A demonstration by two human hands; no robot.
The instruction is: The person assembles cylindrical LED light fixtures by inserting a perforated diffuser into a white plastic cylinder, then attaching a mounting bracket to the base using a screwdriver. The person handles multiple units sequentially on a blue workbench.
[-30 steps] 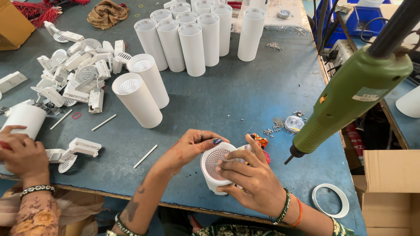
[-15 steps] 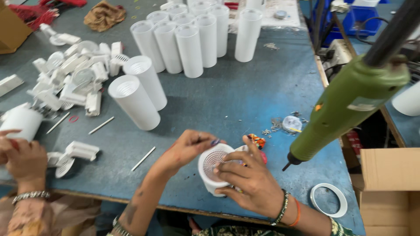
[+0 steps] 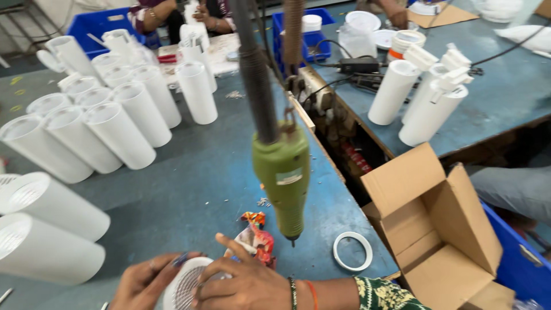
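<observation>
Broadly, by size, largest first:

Bench: blue-grey painted worktable (image 3: 189, 172) filling most of the view; a second such table lies across a gap to the right.
Carton: open brown cardboard box (image 3: 442, 229) standing off the bench's right edge, flaps up.
Tubes: white plastic cylindrical housings (image 3: 123, 129) standing upright in rows at upper left; two more lie on their sides at the left edge, well apart from the hands.
Far tubes: three white cylinders with clip fittings (image 3: 425, 97) on the right-hand table.
Driver: green hanging electric screwdriver (image 3: 284, 178) on a dark cable, bit pointing down, suspended just above and in front of the hands, blocking part of the bench behind.
Right hand (image 3: 247, 281): fingers spread and pressed over the round white slotted grille piece (image 3: 186, 284), grasping it from the right.
Left hand (image 3: 143, 284): fingers curled on the same piece's left rim; it sits at the bench's near edge, partly cut off by the frame.
Ring: flat white plastic ring (image 3: 352, 251) lying near the bench's right edge.
Wrapper: crumpled orange foil wrapper (image 3: 255, 232) just beyond the right fingers.
</observation>
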